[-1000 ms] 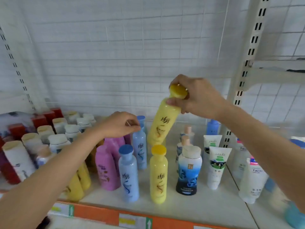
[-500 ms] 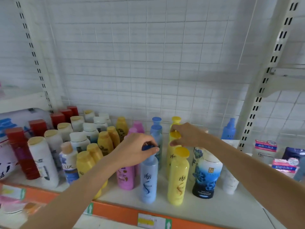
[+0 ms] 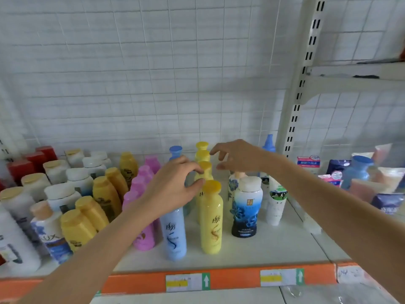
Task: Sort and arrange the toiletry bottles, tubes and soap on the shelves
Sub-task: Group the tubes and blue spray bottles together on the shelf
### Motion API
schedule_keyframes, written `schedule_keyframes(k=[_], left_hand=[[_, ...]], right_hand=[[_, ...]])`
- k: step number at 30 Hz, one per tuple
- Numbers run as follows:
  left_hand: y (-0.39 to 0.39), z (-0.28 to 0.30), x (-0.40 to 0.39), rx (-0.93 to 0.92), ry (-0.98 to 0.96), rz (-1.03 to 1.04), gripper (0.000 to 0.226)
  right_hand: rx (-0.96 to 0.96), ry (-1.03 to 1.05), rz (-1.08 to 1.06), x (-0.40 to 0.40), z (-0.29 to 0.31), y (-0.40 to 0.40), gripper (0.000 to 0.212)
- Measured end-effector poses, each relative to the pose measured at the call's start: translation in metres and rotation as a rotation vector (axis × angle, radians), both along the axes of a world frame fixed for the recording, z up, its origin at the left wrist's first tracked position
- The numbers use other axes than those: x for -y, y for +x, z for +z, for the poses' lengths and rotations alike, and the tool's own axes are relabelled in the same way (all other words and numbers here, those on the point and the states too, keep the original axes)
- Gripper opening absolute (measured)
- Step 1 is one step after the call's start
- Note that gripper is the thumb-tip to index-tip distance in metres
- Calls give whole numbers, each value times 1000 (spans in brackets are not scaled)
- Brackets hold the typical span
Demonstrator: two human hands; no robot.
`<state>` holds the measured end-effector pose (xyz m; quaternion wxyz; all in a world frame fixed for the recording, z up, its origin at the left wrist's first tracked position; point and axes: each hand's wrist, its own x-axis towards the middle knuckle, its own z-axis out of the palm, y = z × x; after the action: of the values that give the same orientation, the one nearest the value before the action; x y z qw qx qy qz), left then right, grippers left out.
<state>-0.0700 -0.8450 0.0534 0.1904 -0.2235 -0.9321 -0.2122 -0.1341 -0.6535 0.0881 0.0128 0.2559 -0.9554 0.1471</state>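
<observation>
Yellow bottles (image 3: 210, 216) stand in a tight row running near to far at mid-shelf (image 3: 274, 244). Left hand (image 3: 173, 189) pinches a middle cap; right hand (image 3: 236, 159) hovers, fingers spread, holding nothing. A sideways nudge could topple the row.

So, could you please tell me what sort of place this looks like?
Probably a shop's toiletries aisle: a slotted upright carries the shelf, its orange edge strip bears price labels, and matching yellow bottles stand in rows.
</observation>
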Motion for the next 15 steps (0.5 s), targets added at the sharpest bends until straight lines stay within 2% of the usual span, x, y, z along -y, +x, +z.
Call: schedule_keyframes(k=[6, 11, 15], left_hand=[[-1, 7, -65, -120, -82, -108, 47], [7, -3, -145, -162, -122, -196, 25], [22, -8, -231, -131, -134, -313, 43]], right_hand=[[-188, 222, -101, -75, 12, 61, 36], [-273, 379, -193, -154, -2, 109, 36], [-279, 417, -296, -241, -13, 149, 33]])
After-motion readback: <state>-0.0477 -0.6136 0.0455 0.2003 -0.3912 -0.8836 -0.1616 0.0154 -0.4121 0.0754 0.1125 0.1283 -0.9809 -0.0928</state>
